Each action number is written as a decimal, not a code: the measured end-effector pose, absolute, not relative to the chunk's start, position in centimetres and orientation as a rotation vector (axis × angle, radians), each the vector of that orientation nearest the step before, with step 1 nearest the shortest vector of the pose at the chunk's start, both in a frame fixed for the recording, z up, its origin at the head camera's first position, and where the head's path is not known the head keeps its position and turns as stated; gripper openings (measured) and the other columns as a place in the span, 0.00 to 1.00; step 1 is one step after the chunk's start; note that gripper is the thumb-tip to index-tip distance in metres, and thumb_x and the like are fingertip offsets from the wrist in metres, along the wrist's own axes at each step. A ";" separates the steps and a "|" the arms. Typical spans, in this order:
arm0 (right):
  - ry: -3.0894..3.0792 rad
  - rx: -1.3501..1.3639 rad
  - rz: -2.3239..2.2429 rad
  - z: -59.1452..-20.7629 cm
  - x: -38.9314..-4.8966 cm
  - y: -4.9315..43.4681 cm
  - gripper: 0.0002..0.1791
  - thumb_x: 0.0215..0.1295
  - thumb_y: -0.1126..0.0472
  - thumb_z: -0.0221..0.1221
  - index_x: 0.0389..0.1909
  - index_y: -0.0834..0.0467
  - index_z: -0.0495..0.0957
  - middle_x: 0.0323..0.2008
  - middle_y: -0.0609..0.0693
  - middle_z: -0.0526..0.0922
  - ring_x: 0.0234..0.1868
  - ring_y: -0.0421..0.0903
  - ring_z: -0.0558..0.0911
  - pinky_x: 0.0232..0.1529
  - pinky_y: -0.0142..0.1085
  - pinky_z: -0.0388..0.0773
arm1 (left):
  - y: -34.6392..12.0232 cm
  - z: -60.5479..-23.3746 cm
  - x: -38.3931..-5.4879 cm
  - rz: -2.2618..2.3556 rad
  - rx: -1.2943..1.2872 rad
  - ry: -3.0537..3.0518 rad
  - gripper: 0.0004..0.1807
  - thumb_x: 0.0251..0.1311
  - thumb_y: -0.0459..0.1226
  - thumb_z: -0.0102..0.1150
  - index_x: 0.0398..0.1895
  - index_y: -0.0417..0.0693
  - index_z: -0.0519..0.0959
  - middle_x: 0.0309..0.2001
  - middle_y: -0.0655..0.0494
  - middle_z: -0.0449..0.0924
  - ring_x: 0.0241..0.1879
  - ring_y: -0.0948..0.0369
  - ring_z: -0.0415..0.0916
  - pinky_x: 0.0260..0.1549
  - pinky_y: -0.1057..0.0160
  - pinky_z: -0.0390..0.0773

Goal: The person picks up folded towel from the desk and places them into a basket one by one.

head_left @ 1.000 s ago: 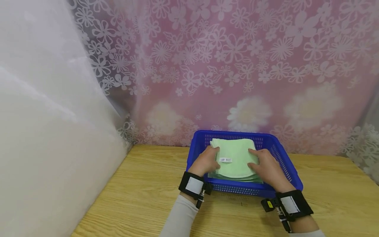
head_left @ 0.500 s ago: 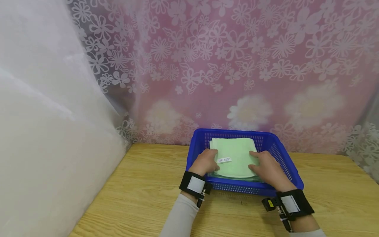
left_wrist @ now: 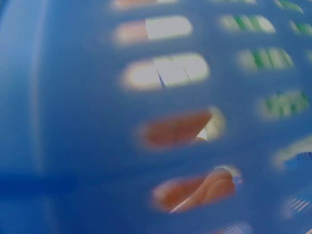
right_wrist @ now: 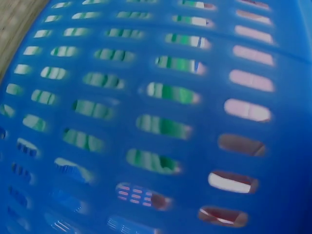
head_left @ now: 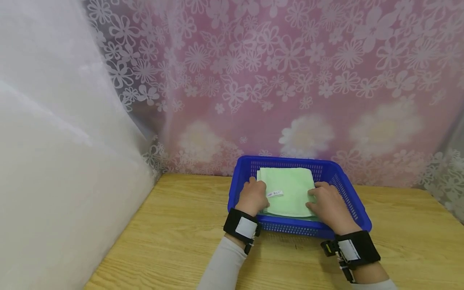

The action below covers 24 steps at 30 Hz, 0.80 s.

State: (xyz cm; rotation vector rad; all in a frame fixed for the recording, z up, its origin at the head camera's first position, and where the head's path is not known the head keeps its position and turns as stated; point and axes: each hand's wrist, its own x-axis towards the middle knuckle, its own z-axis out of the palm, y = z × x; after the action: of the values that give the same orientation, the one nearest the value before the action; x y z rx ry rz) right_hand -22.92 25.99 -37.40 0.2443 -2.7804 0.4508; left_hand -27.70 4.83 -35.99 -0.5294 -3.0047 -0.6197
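A stack of folded light green cloths (head_left: 290, 189) with a small white label (head_left: 275, 193) lies inside a blue plastic basket (head_left: 290, 158). My left hand (head_left: 252, 196) is at the stack's left edge, fingers pointing down beside it and thumb near the front left corner. On the opposite side, my right hand (head_left: 330, 204) touches the right edge with its fingertips and thumb. Both wrist views are filled by the basket's slotted wall (left_wrist: 78, 122). Green layered cloth edges (right_wrist: 163, 92) show through the slots in the right wrist view. Fingertips on the far sides are hidden.
The basket stands on a wooden table (head_left: 181, 225), near its back edge. Behind it hangs a pink curtain with white flowers (head_left: 232, 92). A pale sheet (head_left: 65, 161) closes off the left side. Black straps with small cameras (head_left: 357, 249) circle both wrists.
My left fingers have shifted from the top of the stack down to its left side. The right fingertips have drawn back to the right edge. The stack looks lower and more even.
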 end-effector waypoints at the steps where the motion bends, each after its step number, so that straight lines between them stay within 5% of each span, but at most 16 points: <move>1: -2.781 0.252 0.447 -37.4 -22.9 25.9 0.17 0.53 0.69 0.71 0.43 0.73 0.84 0.51 0.74 0.79 0.56 0.72 0.75 0.58 0.65 0.67 | 4.9 -35.9 -27.6 -0.600 -0.555 -3.009 0.06 0.52 0.32 0.73 0.29 0.42 0.82 0.41 0.43 0.77 0.37 0.51 0.74 0.34 0.55 0.77; 8: -2.944 0.232 0.493 -37.3 -22.8 26.0 0.19 0.61 0.67 0.66 0.51 0.74 0.80 0.50 0.71 0.81 0.52 0.68 0.80 0.48 0.59 0.77 | 5.3 -35.8 -27.2 -0.430 -0.756 -3.103 0.08 0.65 0.28 0.57 0.42 0.42 0.83 0.33 0.51 0.78 0.29 0.59 0.67 0.29 0.62 0.69; 18: -3.005 0.297 0.469 -37.4 -22.4 26.4 0.20 0.68 0.64 0.60 0.56 0.73 0.78 0.53 0.73 0.80 0.49 0.65 0.83 0.45 0.56 0.79 | 5.2 -35.4 -26.6 -0.377 -0.827 -3.105 0.08 0.67 0.28 0.54 0.39 0.42 0.84 0.31 0.52 0.77 0.28 0.59 0.67 0.30 0.63 0.70; 20: -2.976 0.314 0.468 -37.5 -22.4 26.4 0.17 0.67 0.65 0.61 0.52 0.72 0.81 0.57 0.76 0.75 0.51 0.68 0.81 0.44 0.55 0.79 | 5.2 -35.4 -26.6 -0.383 -0.831 -3.103 0.08 0.67 0.28 0.53 0.39 0.42 0.84 0.30 0.52 0.77 0.28 0.59 0.67 0.29 0.63 0.69; 24: -2.878 0.362 0.445 -37.4 -22.5 26.3 0.04 0.61 0.69 0.65 0.28 0.63 0.84 0.65 0.81 0.63 0.43 0.67 0.82 0.37 0.48 0.76 | 5.2 -35.2 -26.6 -0.383 -0.835 -3.098 0.09 0.68 0.28 0.53 0.39 0.42 0.84 0.30 0.51 0.77 0.28 0.59 0.67 0.29 0.63 0.69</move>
State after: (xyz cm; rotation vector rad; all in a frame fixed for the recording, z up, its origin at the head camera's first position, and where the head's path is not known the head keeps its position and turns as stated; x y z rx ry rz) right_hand -22.50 26.29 -37.40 0.3616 -2.8784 0.4454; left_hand -26.61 5.22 -35.23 -0.8348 -3.0981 -0.3832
